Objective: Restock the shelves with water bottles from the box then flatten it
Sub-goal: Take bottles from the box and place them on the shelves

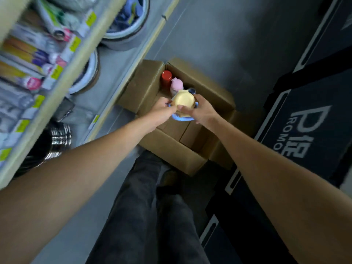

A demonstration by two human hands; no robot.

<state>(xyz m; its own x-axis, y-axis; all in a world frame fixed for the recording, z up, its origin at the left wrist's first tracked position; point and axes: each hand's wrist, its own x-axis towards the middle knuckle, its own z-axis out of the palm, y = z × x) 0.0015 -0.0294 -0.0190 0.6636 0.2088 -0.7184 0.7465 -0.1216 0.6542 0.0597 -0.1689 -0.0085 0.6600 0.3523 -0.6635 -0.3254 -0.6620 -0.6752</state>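
Note:
An open cardboard box [144,86] stands on the floor beside the shelves, flaps spread. Inside it stand a red-capped bottle [166,75] and a pink-capped bottle [177,85], with a dark-topped one [192,90] just behind. Above the box, a bottle with a pale yellow lid and blue body [185,101] is gripped from both sides. My left hand [162,109] holds its left side, fingers curled on the lid's edge. My right hand [200,109] holds its right side, thumb on the lid.
Shelves [62,80] with yellow price tags run along the left, holding packaged goods, round basins [131,29] and steel pots [57,138]. A dark display stand with white lettering [304,130] lies on the right. My legs and a shoe stand just before the box.

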